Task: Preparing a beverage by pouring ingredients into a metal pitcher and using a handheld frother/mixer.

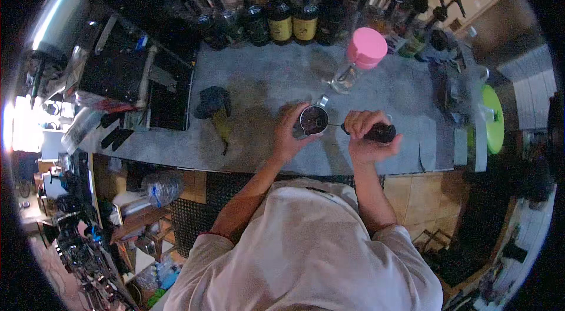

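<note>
My left hand is wrapped around a small metal pitcher on the grey countertop. Dark contents, probably a liquid, show inside its round mouth. A black-handled tool, which looks like a handheld frother, is gripped in my right hand. From it a thin metal shaft runs left to the pitcher's rim; its tip cannot be made out. Beyond the pitcher are a clear glass vessel and a pink round container or lid; whether the two touch is unclear.
Dark bottles with yellow labels and pump-topped bottles line the counter's back. Left of my hands lies a dark cloth-like item with a yellowish part. A black machine stands far left, a green disc far right. Below is a black mat.
</note>
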`<action>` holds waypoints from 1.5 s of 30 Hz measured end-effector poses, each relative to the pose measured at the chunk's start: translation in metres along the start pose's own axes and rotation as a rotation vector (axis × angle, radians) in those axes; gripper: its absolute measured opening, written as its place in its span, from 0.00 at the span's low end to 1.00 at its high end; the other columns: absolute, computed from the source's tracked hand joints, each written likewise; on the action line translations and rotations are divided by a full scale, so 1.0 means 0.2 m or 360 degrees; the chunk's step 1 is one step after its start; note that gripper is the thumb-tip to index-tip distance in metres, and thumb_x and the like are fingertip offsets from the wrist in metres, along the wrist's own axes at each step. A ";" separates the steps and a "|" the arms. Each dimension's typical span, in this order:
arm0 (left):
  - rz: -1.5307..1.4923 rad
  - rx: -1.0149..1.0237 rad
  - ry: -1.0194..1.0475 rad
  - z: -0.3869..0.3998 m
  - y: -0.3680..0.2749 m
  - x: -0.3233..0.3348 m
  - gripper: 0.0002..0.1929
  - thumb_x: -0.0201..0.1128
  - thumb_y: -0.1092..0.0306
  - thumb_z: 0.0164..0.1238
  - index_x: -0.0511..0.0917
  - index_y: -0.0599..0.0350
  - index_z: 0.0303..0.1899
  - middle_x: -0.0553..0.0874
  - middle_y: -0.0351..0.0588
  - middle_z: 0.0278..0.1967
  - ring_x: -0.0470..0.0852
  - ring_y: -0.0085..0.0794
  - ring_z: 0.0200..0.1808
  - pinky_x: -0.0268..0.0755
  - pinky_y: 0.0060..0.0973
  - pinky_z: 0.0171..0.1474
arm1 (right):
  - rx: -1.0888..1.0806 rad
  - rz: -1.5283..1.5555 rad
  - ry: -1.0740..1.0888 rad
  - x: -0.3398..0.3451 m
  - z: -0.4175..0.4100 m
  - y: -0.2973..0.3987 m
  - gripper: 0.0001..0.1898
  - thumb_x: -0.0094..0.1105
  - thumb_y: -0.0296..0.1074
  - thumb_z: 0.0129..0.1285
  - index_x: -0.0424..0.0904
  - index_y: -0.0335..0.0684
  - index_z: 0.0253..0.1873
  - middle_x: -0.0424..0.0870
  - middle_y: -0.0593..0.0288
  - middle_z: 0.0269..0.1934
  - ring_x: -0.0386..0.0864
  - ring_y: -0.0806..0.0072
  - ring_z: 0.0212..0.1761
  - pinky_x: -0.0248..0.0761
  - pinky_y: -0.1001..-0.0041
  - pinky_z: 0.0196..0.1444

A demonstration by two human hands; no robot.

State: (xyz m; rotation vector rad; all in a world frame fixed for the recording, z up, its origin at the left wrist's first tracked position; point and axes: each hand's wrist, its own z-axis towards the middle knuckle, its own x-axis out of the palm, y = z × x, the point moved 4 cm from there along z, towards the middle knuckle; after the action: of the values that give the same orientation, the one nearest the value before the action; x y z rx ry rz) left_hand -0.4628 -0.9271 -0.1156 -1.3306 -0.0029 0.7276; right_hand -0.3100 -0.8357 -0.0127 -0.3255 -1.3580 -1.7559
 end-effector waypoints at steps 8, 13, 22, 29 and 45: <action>0.0091 -0.0082 -0.0089 -0.06 0.04 -0.05 0.42 0.80 0.60 0.43 0.71 0.56 0.63 0.72 0.53 0.61 0.70 0.45 0.65 0.61 0.38 0.68 | 0.0031 0.0186 0.0054 -0.05 0.04 -0.05 0.30 0.43 0.66 0.63 0.65 0.38 0.33 0.66 0.60 0.24 0.63 0.70 0.26 0.58 0.68 0.31; 0.0108 -0.0133 -0.0218 -0.04 0.08 -0.13 0.42 0.80 0.58 0.41 0.72 0.56 0.62 0.71 0.54 0.60 0.70 0.47 0.64 0.62 0.39 0.67 | 0.0050 0.0187 0.0067 0.04 0.05 -0.11 0.26 0.47 0.61 0.62 0.68 0.37 0.39 0.68 0.57 0.31 0.65 0.68 0.34 0.60 0.66 0.40; 0.0101 0.0317 -0.0413 0.10 0.22 -0.14 0.43 0.77 0.53 0.41 0.70 0.53 0.63 0.74 0.54 0.60 0.71 0.48 0.62 0.61 0.42 0.66 | -0.0002 -0.0018 0.0192 -0.04 0.08 -0.25 0.23 0.55 0.52 0.58 0.70 0.37 0.47 0.71 0.56 0.39 0.70 0.65 0.41 0.65 0.64 0.49; -0.0040 0.0379 -0.0215 0.25 0.23 -0.12 0.43 0.77 0.51 0.41 0.69 0.55 0.62 0.74 0.53 0.58 0.71 0.47 0.61 0.62 0.43 0.65 | 0.0053 0.0167 0.0250 -0.17 0.17 -0.32 0.22 0.55 0.48 0.58 0.71 0.37 0.50 0.72 0.56 0.42 0.70 0.64 0.45 0.64 0.64 0.53; -0.0174 -0.0018 0.0211 0.57 0.34 -0.26 0.40 0.77 0.58 0.43 0.70 0.57 0.62 0.77 0.52 0.57 0.74 0.40 0.62 0.63 0.37 0.67 | -0.0561 -0.0113 0.0176 0.13 0.25 -0.37 0.14 0.58 0.39 0.64 0.66 0.39 0.45 0.73 0.54 0.40 0.73 0.64 0.41 0.70 0.63 0.48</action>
State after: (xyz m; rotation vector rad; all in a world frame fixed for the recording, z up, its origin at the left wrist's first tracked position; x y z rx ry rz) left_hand -0.5807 -0.8492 -0.1236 -1.3763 0.0262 0.5471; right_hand -0.3958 -0.8010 -0.0259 -0.3686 -0.9901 -2.0425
